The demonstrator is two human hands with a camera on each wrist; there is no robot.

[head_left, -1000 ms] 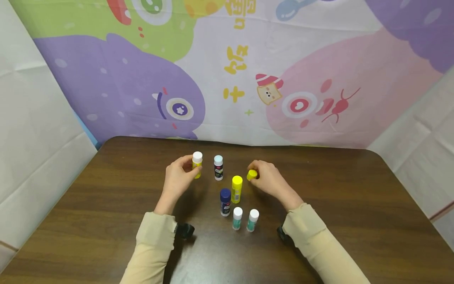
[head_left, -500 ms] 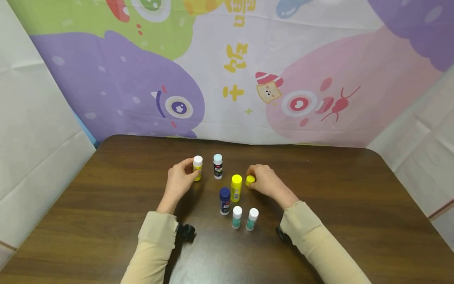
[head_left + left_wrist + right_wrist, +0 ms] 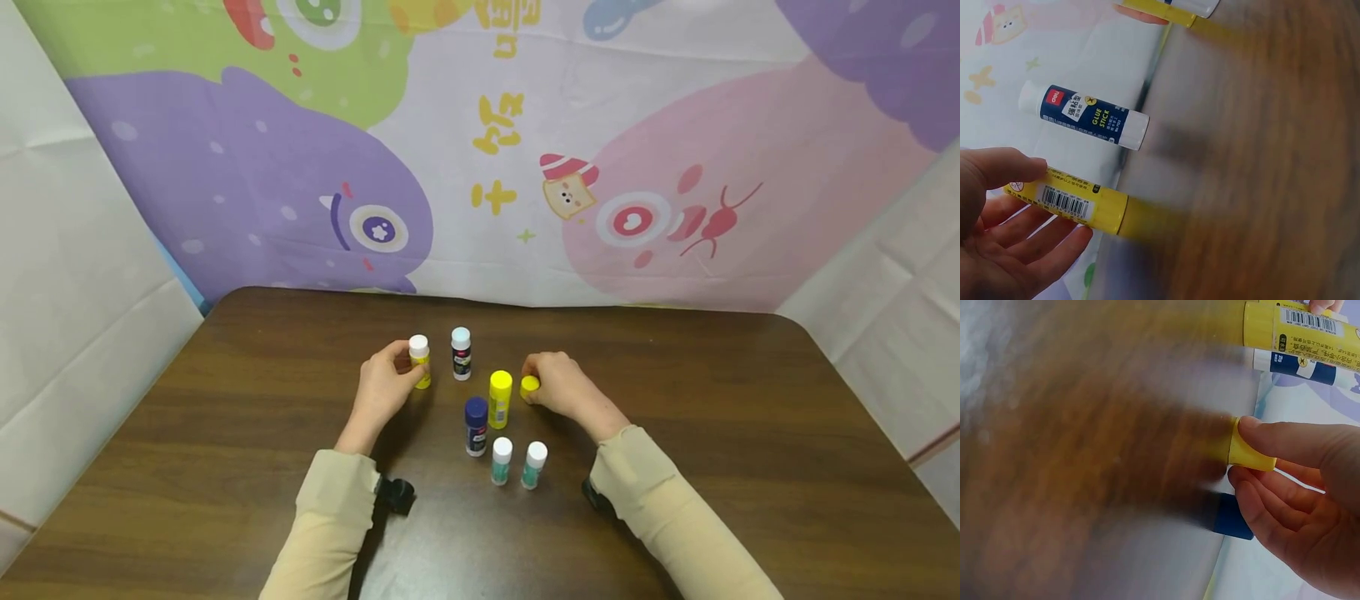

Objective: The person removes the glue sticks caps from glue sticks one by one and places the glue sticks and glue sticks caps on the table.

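Note:
My left hand (image 3: 382, 390) grips a yellow glue stick (image 3: 1094, 211) with a bare white top, upright near the table's back left. The thumb is on one side and the fingers curl round the other. My right hand (image 3: 564, 387) pinches a small yellow cap (image 3: 1252, 450) between thumb and fingers, low over the table. A blue cap (image 3: 1233, 515) stands beyond it in the right wrist view, hidden by the hand in the head view. Between the hands stand a navy glue stick (image 3: 461, 358) with a pale top and a capped yellow glue stick (image 3: 499, 402).
Nearer to me stand a navy-capped glue stick (image 3: 476, 429) and two small green glue sticks with white caps, a left one (image 3: 501, 462) and a right one (image 3: 535, 467). A patterned cloth (image 3: 480, 242) hangs behind the brown table (image 3: 712, 400).
The right hand has brought the yellow cap down and slightly toward me. The left hand, still gripping its glue stick, has shifted slightly nearer and right. The standing glue sticks stay put.

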